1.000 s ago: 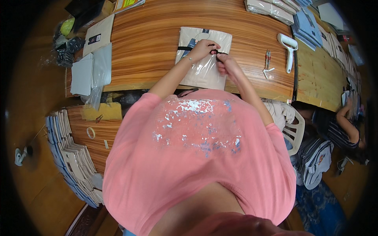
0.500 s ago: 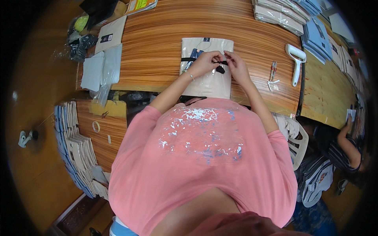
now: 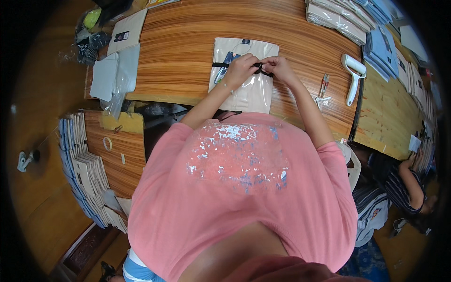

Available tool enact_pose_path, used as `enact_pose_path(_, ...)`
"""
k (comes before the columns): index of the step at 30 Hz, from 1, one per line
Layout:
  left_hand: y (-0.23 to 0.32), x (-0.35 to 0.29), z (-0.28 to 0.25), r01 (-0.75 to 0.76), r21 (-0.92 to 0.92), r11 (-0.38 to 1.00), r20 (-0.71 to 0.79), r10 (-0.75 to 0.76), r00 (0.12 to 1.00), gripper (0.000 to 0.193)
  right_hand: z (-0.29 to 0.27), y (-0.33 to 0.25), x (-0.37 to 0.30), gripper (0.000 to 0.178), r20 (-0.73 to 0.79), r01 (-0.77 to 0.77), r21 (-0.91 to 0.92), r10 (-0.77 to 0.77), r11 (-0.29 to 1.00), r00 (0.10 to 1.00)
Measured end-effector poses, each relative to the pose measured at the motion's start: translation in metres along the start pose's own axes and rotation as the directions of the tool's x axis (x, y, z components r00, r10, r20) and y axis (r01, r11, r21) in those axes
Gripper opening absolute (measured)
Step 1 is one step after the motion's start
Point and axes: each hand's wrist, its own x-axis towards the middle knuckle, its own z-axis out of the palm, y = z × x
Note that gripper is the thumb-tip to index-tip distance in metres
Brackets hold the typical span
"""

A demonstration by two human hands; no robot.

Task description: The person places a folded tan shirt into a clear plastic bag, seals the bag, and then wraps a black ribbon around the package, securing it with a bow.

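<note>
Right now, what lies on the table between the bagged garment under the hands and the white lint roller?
In the head view, a small pair of thread snips lies on bare wood between the bagged garment and the lint roller.

- Bare worktop (image 3: 178, 51) lies open left of the bagged garment (image 3: 242, 75), as far as the grey bags (image 3: 110, 75).
- Right of it, scissors (image 3: 323, 89) and a lint roller (image 3: 352, 77) stand in the way.
- Garment stacks (image 3: 336, 16) line the far right edge.
</note>
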Motion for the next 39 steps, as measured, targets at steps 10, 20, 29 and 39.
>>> enact_pose_path(10, -0.001, -0.011, -0.004, 0.096, 0.292, 0.952, -0.11, -0.067, 0.992, 0.015, 0.012, -0.003, -0.016, 0.015, -0.225, 0.141, -0.6, -0.335, 0.787, 0.915)
enact_pose_path(20, -0.044, -0.04, -0.054, 0.523, -0.153, 0.838, -0.101, -0.54, 0.835, 0.05, -0.012, -0.015, -0.059, 0.038, -0.303, -0.212, 0.077, 0.225, 0.974, 0.926)
enact_pose_path(29, -0.021, -0.04, -0.115, 0.21, -0.967, -0.141, 0.253, -0.569, 0.782, 0.056, 0.062, -0.058, -0.017, 0.034, -0.552, 0.33, 0.01, -0.27, 0.944, 0.789)
enact_pose_path(39, -0.005, -0.046, -0.309, -0.101, -0.04, 0.994, -0.426, 0.074, 0.901, 0.044, 0.09, -0.027, 0.075, 0.041, -0.385, 0.081, -0.67, -0.439, 0.738, 0.812)
